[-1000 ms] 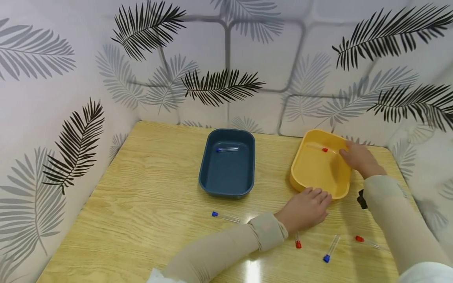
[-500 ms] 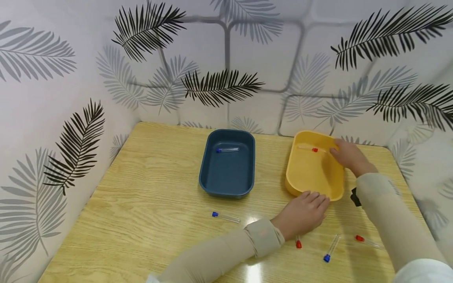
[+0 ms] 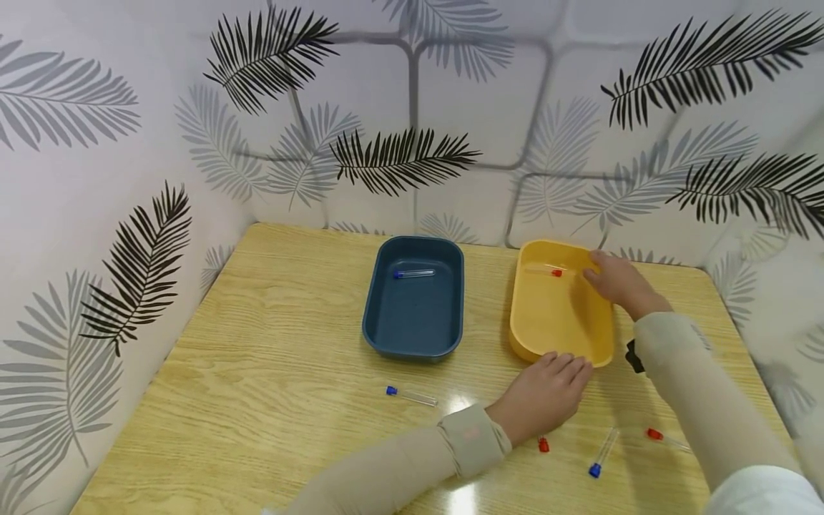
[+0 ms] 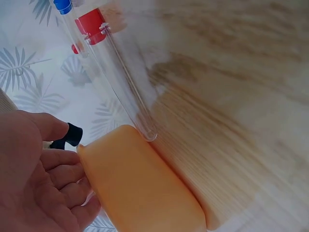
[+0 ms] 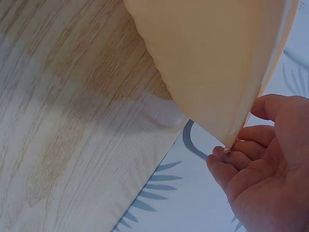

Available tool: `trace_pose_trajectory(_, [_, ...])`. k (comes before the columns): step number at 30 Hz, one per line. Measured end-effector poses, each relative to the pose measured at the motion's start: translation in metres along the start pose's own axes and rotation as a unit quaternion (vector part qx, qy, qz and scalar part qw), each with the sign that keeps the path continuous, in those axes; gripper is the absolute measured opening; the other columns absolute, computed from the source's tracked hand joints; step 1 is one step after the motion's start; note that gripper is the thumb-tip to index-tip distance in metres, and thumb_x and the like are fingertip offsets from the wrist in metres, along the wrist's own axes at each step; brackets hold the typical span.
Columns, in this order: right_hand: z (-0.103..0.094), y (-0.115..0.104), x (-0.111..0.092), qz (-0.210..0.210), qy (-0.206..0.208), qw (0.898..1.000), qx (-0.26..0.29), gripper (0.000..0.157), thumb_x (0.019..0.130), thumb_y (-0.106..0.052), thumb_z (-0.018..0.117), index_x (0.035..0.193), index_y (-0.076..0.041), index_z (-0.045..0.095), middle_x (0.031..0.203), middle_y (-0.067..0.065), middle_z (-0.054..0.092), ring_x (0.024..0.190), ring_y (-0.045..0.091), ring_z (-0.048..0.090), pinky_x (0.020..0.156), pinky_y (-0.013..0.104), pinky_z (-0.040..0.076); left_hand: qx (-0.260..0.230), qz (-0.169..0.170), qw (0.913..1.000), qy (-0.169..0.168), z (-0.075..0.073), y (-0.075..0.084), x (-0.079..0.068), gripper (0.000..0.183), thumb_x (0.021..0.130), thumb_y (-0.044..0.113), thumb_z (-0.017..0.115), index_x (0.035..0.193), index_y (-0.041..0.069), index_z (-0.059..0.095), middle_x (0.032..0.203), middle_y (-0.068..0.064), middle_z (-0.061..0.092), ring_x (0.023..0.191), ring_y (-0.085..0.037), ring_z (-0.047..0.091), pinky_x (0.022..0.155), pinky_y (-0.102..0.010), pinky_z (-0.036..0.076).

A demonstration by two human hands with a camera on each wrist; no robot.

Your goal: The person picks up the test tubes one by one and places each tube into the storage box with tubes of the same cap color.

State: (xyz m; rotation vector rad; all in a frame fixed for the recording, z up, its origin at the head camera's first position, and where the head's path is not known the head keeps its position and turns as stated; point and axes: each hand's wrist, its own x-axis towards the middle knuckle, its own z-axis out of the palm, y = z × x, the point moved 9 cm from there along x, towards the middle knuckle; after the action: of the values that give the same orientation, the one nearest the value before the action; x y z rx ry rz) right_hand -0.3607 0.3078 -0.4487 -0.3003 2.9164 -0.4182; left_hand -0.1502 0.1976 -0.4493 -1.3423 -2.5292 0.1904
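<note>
A yellow tray (image 3: 562, 315) stands at the back right of the table, holding a clear test tube with a red cap (image 3: 556, 272). My right hand (image 3: 619, 281) pinches its right rim near the far corner, thumb inside and fingers outside. My left hand (image 3: 543, 397) hooks its fingers over the near rim. In the left wrist view, the tray's outer wall (image 4: 140, 183) shows beside the curled fingers. Left of it stands a dark blue tray (image 3: 412, 325) with a blue-capped test tube (image 3: 414, 273) inside.
Several capped tubes lie in front: a blue-capped tube (image 3: 412, 395), a red-capped tube (image 3: 543, 444) partly under the left hand, another blue-capped tube (image 3: 603, 453) and a red-capped tube (image 3: 666, 439). A small black object (image 3: 634, 355) sits by the right sleeve. A leaf-patterned wall (image 3: 412, 93) stands behind.
The yellow tray has slid left toward the blue tray, both hands moving along with it. The red-capped tube inside has travelled with it. The blue tray and loose tubes have stayed put.
</note>
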Motion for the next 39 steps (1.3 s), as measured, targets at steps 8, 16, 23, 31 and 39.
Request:
trace_pose_trajectory(8, [0.003, -0.015, 0.006, -0.003, -0.006, 1.000, 0.003, 0.054, 0.092, -0.018, 0.044, 0.134, 0.011, 0.024, 0.135, 0.033, 0.023, 0.122, 0.047, 0.022, 0.100, 0.053, 0.015, 0.012, -0.016, 0.9998, -0.006, -0.002, -0.002, -0.007, 0.045, 0.096, 0.030, 0.029, 0.136, 0.010, 0.034, 0.135, -0.001, 0.039, 0.121, -0.014, 0.038, 0.101, -0.030, 0.027])
trace_pose_trajectory(16, [0.006, -0.033, 0.008, -0.023, -0.008, 1.000, -0.003, 0.054, 0.092, -0.017, 0.045, 0.133, 0.012, 0.026, 0.135, 0.033, 0.023, 0.121, 0.047, 0.024, 0.100, 0.052, 0.018, 0.019, -0.027, 0.9994, -0.006, 0.002, -0.003, -0.014, 0.043, 0.097, 0.027, 0.029, 0.136, 0.010, 0.034, 0.136, -0.001, 0.039, 0.121, -0.014, 0.037, 0.101, -0.031, 0.027])
trace_pose_trajectory(23, [0.006, -0.046, 0.009, -0.045, 0.008, 0.999, 0.000, 0.054, 0.093, -0.022, 0.043, 0.133, 0.011, 0.028, 0.134, 0.031, 0.026, 0.120, 0.046, 0.027, 0.100, 0.051, 0.018, 0.025, -0.037, 0.9990, -0.001, 0.002, -0.006, -0.021, 0.043, 0.097, 0.025, 0.030, 0.136, 0.009, 0.035, 0.136, -0.002, 0.039, 0.122, -0.015, 0.037, 0.102, -0.031, 0.026])
trace_pose_trajectory(31, [0.011, -0.053, 0.013, -0.049, 0.002, 0.999, 0.000, 0.054, 0.092, -0.018, 0.045, 0.133, 0.011, 0.027, 0.135, 0.032, 0.024, 0.121, 0.046, 0.026, 0.100, 0.052, 0.018, 0.024, -0.044, 0.9987, 0.008, 0.001, -0.008, -0.027, 0.044, 0.095, 0.026, 0.032, 0.135, 0.009, 0.036, 0.136, -0.003, 0.039, 0.121, -0.015, 0.038, 0.102, -0.032, 0.027])
trace_pose_trajectory(39, [0.013, -0.054, 0.018, -0.037, -0.003, 0.999, -0.008, 0.056, 0.091, -0.017, 0.048, 0.134, 0.010, 0.026, 0.136, 0.031, 0.023, 0.122, 0.045, 0.026, 0.100, 0.051, 0.018, 0.016, -0.044, 0.9988, 0.013, 0.000, -0.013, -0.029, 0.044, 0.095, 0.027, 0.033, 0.135, 0.009, 0.037, 0.135, -0.002, 0.040, 0.121, -0.014, 0.039, 0.101, -0.031, 0.028])
